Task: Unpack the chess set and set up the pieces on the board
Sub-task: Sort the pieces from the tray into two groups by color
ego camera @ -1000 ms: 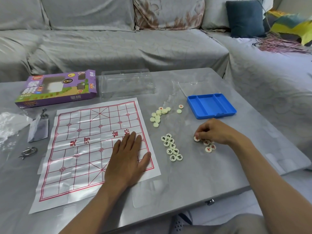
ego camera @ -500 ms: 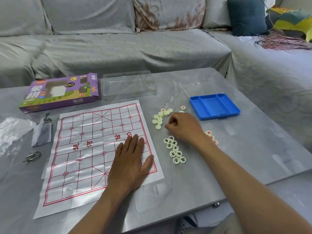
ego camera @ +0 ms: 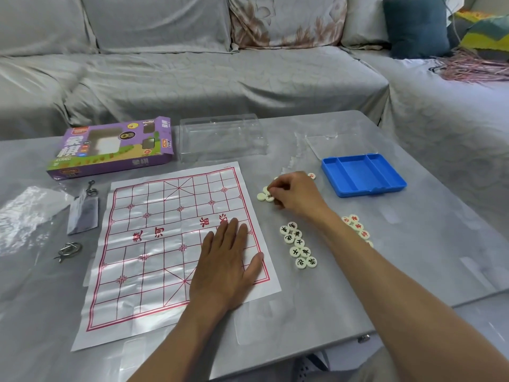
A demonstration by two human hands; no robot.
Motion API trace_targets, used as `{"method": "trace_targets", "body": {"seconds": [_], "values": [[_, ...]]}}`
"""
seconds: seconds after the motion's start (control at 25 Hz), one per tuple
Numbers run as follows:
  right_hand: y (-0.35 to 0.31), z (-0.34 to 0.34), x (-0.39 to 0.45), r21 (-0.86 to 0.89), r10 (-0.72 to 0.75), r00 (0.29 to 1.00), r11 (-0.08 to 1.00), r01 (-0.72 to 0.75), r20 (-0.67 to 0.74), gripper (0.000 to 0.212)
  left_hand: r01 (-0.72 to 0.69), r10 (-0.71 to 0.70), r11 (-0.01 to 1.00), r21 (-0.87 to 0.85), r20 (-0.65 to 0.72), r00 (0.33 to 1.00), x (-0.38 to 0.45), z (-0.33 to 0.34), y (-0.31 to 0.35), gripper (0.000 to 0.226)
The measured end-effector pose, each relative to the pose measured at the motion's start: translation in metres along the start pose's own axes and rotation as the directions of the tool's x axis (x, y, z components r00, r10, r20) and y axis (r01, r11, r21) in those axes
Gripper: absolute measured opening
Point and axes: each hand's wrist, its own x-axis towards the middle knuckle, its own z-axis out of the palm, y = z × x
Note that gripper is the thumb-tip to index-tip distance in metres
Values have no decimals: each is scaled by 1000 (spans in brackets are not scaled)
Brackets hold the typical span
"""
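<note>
A white paper board (ego camera: 165, 244) with a red grid lies flat on the grey table. My left hand (ego camera: 225, 260) rests flat on its right side, fingers straight. To the right of the board, my right hand (ego camera: 293, 194) is curled over a small pile of cream pieces (ego camera: 263, 195), fingertips on one of them. A cluster of black-lettered pieces (ego camera: 298, 245) lies nearer me. Red-lettered pieces (ego camera: 356, 226) sit beyond my right forearm, partly hidden by it. One more piece (ego camera: 311, 175) lies by my knuckles.
A blue tray (ego camera: 363, 175) stands at the right, a clear plastic lid (ego camera: 223, 139) and a purple box (ego camera: 110, 147) behind the board. Metal puzzle rings (ego camera: 67, 250), a small bag (ego camera: 82, 213) and crumpled plastic (ego camera: 24, 216) lie at the left. A grey sofa surrounds the table.
My right hand moved from the red-lettered pieces at the right, leftward and away from me, to the pile beside the board. My left hand stayed flat on the board.
</note>
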Motion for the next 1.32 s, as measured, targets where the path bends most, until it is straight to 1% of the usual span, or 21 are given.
{"method": "trace_targets", "body": {"seconds": [0.04,0.08,0.16,0.24,0.36,0.48,0.6,0.68,0.76,0.84,0.88,0.92,1.04,1.2,1.32], "values": [[0,-9,-2,130,50,999,990,-50,-2,11,0,0,1000,0,2,1000,0,0,0,71],[3,-17,-5,196,78,997,977,-79,9,10,1,-1,1000,0,6,1000,0,0,0,71],[10,-32,-13,201,102,995,974,-102,14,13,-2,2,1000,0,10,1000,-1,0,0,72],[19,-48,-22,102,119,993,988,-119,7,12,-1,1,1000,1,14,1000,-1,-1,0,75],[37,-77,-38,-153,174,981,975,-160,83,11,0,0,1000,-5,13,1000,-2,-2,1,79],[48,-85,-55,-196,228,967,959,-203,115,13,-4,4,1000,9,15,1000,-2,-3,1,81],[46,-64,-56,-127,212,974,971,-201,82,13,-9,9,1000,9,12,1000,-2,-3,2,81],[44,-48,-49,-131,168,984,978,-160,54,12,-3,3,1000,6,16,1000,-2,-3,1,82],[42,-40,-44,-239,105,994,967,-93,40,12,-1,0,1000,7,20,1000,-3,-4,2,83],[42,-36,-40,-372,61,997,927,-41,40,12,3,-3,1000,4,21,1000,-2,-3,2,83],[43,-34,-39,-401,51,998,916,-29,44,13,3,-3,1000,4,20,1000,-1,-3,2,82],[42,-33,-39,-397,46,998,917,-24,46,12,2,-2,1000,0,18,1000,-1,-3,1,83],[38,-35,-39,-311,48,998,950,-36,32,11,2,-2,1000,-1,20,1000,-1,-2,0,83],[43,-55,-41,-361,85,996,929,-80,-3,12,0,0,1000,14,18,1000,-2,-2,0,82],[46,-56,-43,-307,48,997,950,-66,-65,11,0,0,1000,6,18,1000,-1,-2,0,82]]}}
